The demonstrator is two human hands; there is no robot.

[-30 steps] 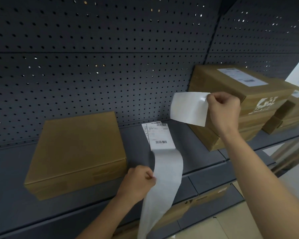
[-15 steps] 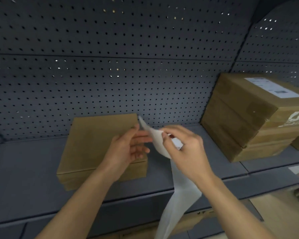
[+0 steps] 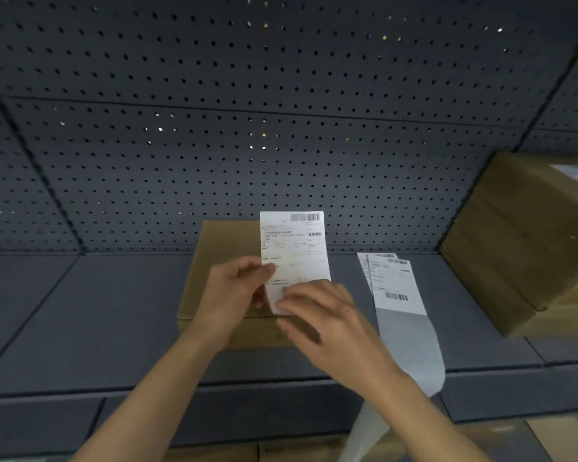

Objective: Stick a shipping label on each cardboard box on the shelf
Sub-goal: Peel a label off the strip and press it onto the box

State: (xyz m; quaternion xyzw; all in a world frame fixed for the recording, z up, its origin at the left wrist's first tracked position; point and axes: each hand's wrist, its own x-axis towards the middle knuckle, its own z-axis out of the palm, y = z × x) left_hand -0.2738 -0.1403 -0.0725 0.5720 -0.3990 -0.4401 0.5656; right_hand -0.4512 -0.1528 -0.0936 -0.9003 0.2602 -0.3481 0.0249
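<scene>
While left hand (image 3: 237,288) and right hand (image 3: 327,315) pinch its lower end, the label (image 3: 292,248) (long axis upright) hovers just above the cardboard box (image 3: 221,248).

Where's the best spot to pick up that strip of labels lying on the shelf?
Probably pinch the bare backing tail of the label strip from the front: it droops free over the shelf edge, while the printed part lies flat, leaving fingers no way under.
</scene>
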